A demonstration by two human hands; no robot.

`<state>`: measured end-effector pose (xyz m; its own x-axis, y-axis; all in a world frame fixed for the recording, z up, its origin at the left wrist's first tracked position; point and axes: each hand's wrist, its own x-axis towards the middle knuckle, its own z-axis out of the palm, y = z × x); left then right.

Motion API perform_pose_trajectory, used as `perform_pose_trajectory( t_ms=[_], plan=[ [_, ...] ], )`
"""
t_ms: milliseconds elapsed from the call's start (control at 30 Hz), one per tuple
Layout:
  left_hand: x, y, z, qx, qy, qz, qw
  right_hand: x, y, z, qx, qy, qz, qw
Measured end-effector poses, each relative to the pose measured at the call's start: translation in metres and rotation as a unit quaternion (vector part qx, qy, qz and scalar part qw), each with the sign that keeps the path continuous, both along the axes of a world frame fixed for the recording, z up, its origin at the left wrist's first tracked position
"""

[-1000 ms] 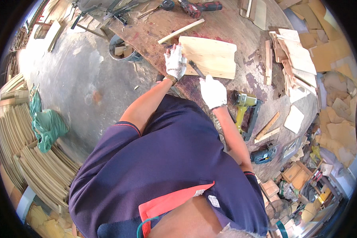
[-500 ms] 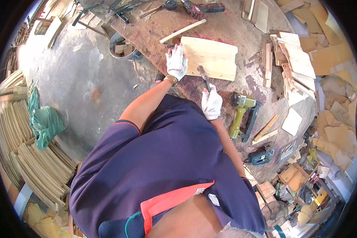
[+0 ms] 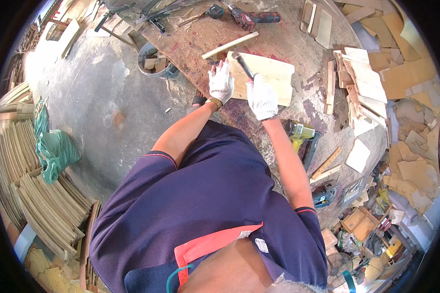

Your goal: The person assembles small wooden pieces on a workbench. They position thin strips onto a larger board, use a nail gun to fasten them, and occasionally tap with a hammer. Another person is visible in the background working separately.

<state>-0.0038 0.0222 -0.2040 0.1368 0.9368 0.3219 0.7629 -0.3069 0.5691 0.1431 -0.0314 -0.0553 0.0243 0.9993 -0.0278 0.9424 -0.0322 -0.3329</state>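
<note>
A pale wooden board lies flat on the worn reddish workbench. My left hand, in a white glove, rests on the board's left edge and holds it down. My right hand, also gloved, is closed on the handle of a hammer, whose dark head is raised over the board's upper left part. A thin wooden strip lies just beyond the board.
A red power drill and hand tools lie at the bench's far side. A yellow power tool sits by my right forearm. Wood offcuts pile up at the right; a bucket and stacked slats stand at the left.
My right hand has swung the hammer up and forward, from beside the board's near edge to above it. My left hand has stayed on the board's left edge.
</note>
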Motion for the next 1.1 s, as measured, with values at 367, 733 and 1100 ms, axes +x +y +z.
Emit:
perform_pose_trajectory(
  t_ms=[367,733,1100],
  plan=[
    [-0.001,-0.003,0.002,-0.034,0.008,-0.013,0.999,0.0,-0.015,-0.012,0.054,-0.017,-0.007,0.998],
    [-0.003,-0.002,0.001,-0.036,0.036,-0.021,0.998,0.006,-0.041,-0.059,-0.037,0.012,-0.097,0.995],
    [0.0,-0.004,0.021,-0.064,-0.026,-0.02,0.997,0.019,-0.005,-0.009,0.168,-0.029,-0.057,0.984]
  ],
)
